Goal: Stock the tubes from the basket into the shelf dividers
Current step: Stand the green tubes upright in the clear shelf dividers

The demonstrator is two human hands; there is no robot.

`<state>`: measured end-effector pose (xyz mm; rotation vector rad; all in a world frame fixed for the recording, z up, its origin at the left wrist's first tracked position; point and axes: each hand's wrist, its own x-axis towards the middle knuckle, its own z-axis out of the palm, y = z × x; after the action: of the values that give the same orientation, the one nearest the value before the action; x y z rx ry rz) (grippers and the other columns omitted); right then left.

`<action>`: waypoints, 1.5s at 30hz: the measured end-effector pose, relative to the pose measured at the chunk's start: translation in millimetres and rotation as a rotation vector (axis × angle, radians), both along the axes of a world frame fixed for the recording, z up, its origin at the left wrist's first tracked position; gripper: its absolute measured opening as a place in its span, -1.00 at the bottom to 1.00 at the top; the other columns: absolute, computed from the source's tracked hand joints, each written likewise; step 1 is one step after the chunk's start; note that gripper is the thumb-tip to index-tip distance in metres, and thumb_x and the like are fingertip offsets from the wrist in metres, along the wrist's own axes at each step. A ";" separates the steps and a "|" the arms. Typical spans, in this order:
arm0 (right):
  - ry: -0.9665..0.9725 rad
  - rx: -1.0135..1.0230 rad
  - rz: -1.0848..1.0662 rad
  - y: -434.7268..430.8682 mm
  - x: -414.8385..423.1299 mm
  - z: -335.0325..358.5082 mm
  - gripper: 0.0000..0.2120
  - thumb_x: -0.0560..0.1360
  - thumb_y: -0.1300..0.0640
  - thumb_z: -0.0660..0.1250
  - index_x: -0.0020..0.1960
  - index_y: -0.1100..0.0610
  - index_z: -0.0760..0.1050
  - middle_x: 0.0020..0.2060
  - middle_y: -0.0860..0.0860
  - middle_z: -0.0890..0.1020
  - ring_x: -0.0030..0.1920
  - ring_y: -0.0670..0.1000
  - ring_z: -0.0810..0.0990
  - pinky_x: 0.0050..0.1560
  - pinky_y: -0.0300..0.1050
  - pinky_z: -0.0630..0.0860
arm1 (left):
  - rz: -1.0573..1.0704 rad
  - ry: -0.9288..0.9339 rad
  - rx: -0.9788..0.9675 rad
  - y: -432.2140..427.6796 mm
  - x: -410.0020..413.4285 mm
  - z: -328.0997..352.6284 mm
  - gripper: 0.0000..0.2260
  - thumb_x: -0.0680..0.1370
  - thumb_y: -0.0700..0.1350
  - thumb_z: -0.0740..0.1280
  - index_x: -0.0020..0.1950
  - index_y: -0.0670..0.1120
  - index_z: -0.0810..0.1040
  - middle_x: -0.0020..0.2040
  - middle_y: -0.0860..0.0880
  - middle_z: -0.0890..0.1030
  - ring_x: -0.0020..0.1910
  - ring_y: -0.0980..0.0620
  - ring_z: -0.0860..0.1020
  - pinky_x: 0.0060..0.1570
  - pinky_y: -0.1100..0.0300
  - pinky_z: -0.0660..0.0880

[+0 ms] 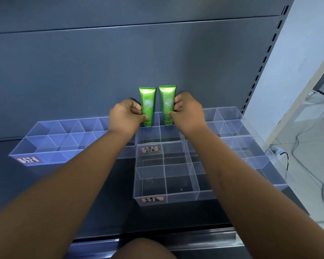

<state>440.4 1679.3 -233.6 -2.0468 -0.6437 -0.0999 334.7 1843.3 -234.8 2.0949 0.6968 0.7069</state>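
Each hand has its grip closed on one green tube: the left hand (126, 115) pinches the left tube (147, 105) from its left edge, thumb on the front, and the right hand (188, 111) pinches the right tube (167, 103) from its right edge in the same way. Both tubes stand upright, long axis vertical, crimped end up, side by side but apart. Their lower ends dip behind the wall of the middle divider tray (148, 136), into two neighbouring rear cells close to the grey back panel (157, 53). Whether they already rest on the cell floors is hidden. The cells lie straight below each grip, so the coming move is probably a short lowering and a letting go, each hand serving its own cell. The dark shelf (120, 184) also carries a left tray (45, 144), a right tray (239, 126) and a front tray (150, 184) with a handwritten label (152, 199). The basket is out of view. On the right a cable (286, 159) trails over a tiled floor (310, 146).
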 end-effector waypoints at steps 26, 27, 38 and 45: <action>0.008 -0.188 -0.042 -6.2 -13.7 22.2 -0.73 0.47 0.10 0.46 0.08 0.19 0.50 -0.11 0.04 0.62 -0.11 0.07 0.56 -0.12 -0.08 0.53 | 0.057 0.102 0.099 -3.7 -17.5 16.7 -0.55 0.45 0.05 0.58 0.21 -0.15 0.55 0.00 -0.01 0.63 0.05 -0.04 0.61 -0.01 0.17 0.48; 0.007 -0.229 -0.051 -8.7 -16.4 27.5 -0.72 0.49 0.07 0.44 0.08 0.20 0.49 -0.13 0.05 0.60 -0.13 0.09 0.54 -0.19 -0.09 0.50 | 0.068 0.106 0.117 -5.7 -21.7 21.5 -0.52 0.47 0.07 0.55 0.25 -0.16 0.54 0.05 -0.03 0.64 0.10 -0.06 0.60 0.02 0.15 0.48; -0.307 -0.289 0.176 -3.9 -154.6 54.7 -0.63 0.62 -0.14 0.20 0.25 0.11 0.47 0.14 0.06 0.57 0.16 0.11 0.51 0.12 0.02 0.50 | 0.197 0.175 0.590 -21.9 -147.2 40.2 -0.47 0.61 0.25 0.18 0.31 -0.18 0.50 0.25 -0.19 0.60 0.34 -0.27 0.48 0.31 -0.14 0.40; -0.348 -0.218 0.589 72.4 -280.8 63.8 -0.56 0.68 -0.06 0.14 0.49 0.10 0.33 0.44 0.03 0.43 0.45 0.05 0.33 0.42 -0.04 0.32 | 0.423 0.355 0.697 23.1 -287.8 55.4 -0.35 0.59 0.29 0.05 0.39 -0.21 0.46 0.40 -0.22 0.52 0.48 -0.28 0.38 0.45 -0.26 0.28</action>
<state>159.6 1751.7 -169.7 -1.9735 -1.5052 -0.0408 46.9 1866.4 -179.5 2.7857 1.2509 0.9080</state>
